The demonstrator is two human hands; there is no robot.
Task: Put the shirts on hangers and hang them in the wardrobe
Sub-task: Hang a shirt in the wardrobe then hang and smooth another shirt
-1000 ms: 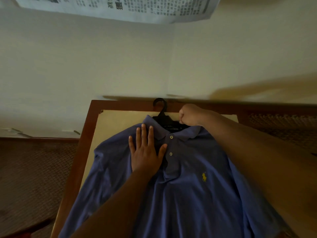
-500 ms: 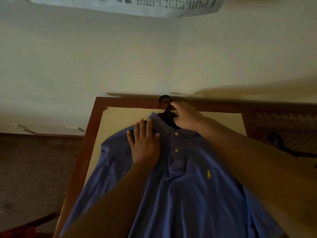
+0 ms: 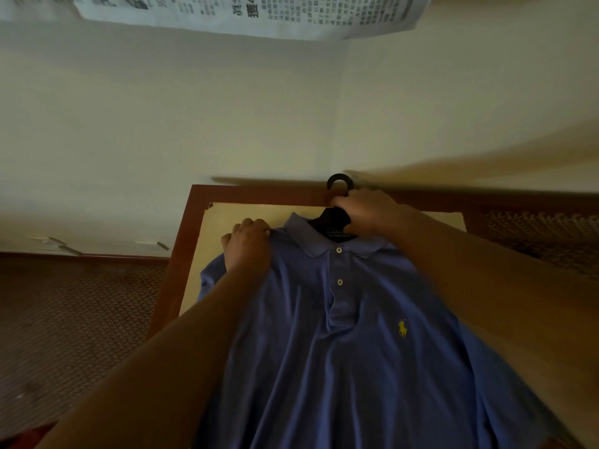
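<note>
Two bare forearms reach in from the bottom edge, one from each side, over a blue polo shirt (image 3: 340,367) spread front-up on a table (image 3: 181,254). The shirt fills the near and middle ground; its hem runs out of view at the bottom. Small yellow logo (image 3: 402,328) on the chest. Placket with two pale buttons (image 3: 339,250), both fastened as far as can be seen.

Left hand (image 3: 248,247) at the shirt's shoulder seam, just beside the collar: fingers curled under, bunching and gripping the cloth there. The sleeve on that side lies rumpled past the wrist, on the table's pale top.

Right hand (image 3: 363,210) farther up, at the neck opening: fingers closed around the neck of a black hanger (image 3: 337,218). The hanger's body sits inside the collar, dark against a label with small print too blurred to read. Its hook (image 3: 338,180) stands clear above the hand, over the table's far rail.

Table: red-brown wooden frame around a cream panel, its far edge against the wall. Woven brown carpet (image 3: 64,319) to the left; woven cane surface (image 3: 534,234) to the right, beyond the right arm.

Far: plain pale wall (image 3: 162,124) meeting at a corner. A sheet of newspaper (image 3: 259,11) hangs at the top of view, print blurred
</note>
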